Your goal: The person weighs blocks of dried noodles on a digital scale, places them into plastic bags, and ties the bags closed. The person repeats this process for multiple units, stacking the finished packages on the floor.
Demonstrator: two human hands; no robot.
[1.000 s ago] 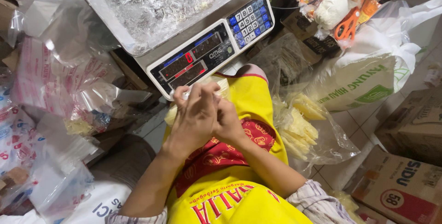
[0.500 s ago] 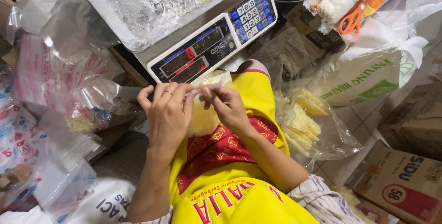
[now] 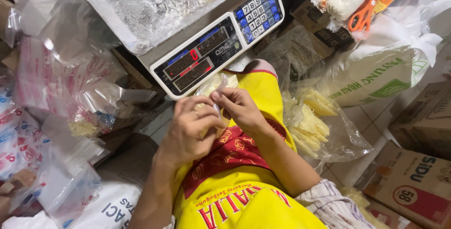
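A crowded packing corner: a digital scale (image 3: pixel 206 45) with a tray of pale shreds stands far, boxes and sacks lie right, and piles of plastic bags (image 3: pixel 56 92) left. Near, over a yellow apron (image 3: pixel 244 196), the left hand (image 3: pixel 190 132) and right hand (image 3: pixel 237 109) both pinch the mouth of a small clear bag (image 3: pixel 217 92) of pale strips, fingers closed on it. The bag looks filled; closing seems unfinished. Half a second ago the hands sat lower and farther left.
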